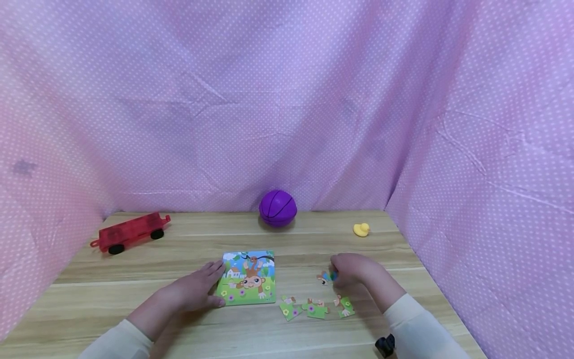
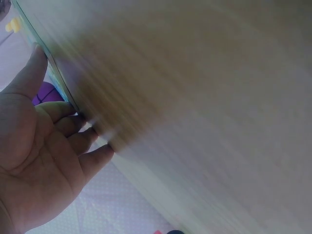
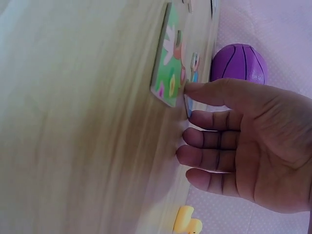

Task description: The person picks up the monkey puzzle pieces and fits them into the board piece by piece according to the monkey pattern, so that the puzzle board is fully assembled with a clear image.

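On the table lies a square monkey picture puzzle (image 1: 248, 280). My left hand (image 1: 199, 286) rests at its left side, thumb near the lower corner and fingertips by the upper edge. To the right, my right hand (image 1: 353, 269) pinches a blue puzzle piece (image 3: 188, 106) between thumb and index finger, low over the table. Touching or close beside it is a part showing the monkey's eye (image 1: 322, 279); whether this is a separate piece cannot be told. Nearer me lie a flowered corner piece (image 1: 287, 311), a green middle piece (image 1: 316, 312) and another corner piece (image 1: 346, 309).
Behind the puzzle sits a purple basketball (image 1: 278, 208) against the pink dotted cloth (image 1: 269, 124). A red wagon (image 1: 131, 233) stands at the back left, a yellow duck (image 1: 361, 230) at the back right. A small black object (image 1: 385, 345) is by the right sleeve.
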Demonstrator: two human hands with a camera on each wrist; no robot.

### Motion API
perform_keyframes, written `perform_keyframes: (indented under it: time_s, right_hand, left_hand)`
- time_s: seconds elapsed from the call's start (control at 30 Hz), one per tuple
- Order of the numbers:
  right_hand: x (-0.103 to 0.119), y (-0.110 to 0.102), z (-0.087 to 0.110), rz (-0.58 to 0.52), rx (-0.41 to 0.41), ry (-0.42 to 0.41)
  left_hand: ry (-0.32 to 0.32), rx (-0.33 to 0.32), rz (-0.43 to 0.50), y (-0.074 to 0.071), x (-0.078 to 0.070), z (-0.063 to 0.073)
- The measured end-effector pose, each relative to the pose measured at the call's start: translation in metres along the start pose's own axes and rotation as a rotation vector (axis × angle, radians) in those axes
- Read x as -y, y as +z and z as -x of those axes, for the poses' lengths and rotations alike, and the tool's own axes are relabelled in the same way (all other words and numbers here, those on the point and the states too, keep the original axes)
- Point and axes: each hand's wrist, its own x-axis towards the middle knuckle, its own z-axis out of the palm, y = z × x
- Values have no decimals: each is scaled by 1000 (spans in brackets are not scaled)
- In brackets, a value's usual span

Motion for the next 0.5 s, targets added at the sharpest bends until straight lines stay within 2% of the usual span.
perform_keyframes:
  time_s: [0.17,0.33,0.5]
  right_hand:
    - [5,2,-2,18,-21,0]
    - [11,4,-6,69,-64,-40]
    - [23,0,-8,58,-66,-72]
  left_hand:
    - [19,-8,-6,1,0,0]
    - [3,-7,-3,1,1,0]
    - [1,-8,-4,1,2,-1]
